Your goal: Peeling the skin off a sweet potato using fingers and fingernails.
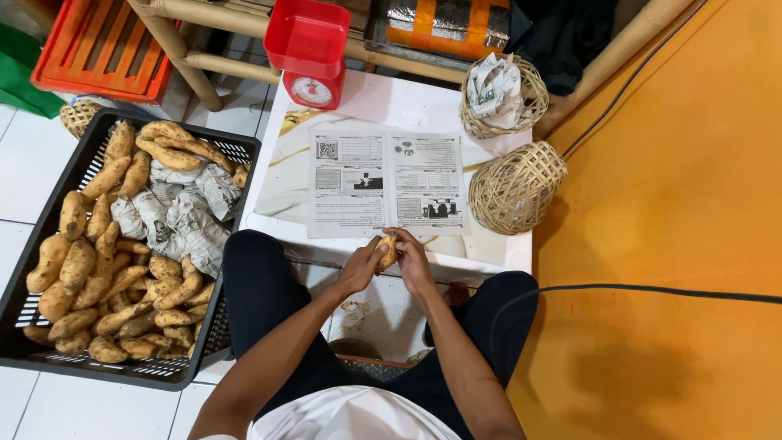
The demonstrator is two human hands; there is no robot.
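Both of my hands hold one small tan sweet potato [388,248] over the near edge of a low white table [505,248]. My left hand [362,265] cups it from the left and my right hand [413,261] wraps it from the right. Just beyond it, a sheet of newspaper [387,183] lies spread flat on the table. A black plastic crate [49,326] on the floor at my left is filled with several sweet potatoes [98,269] and some crumpled newspaper [175,216].
A red kitchen scale [309,53] stands at the table's far edge. One woven basket [498,94] holds paper-wrapped bundles; another woven basket [515,187] lies tipped over at the right. An orange crate [102,45] sits at far left. A black cable [652,289] crosses the orange floor.
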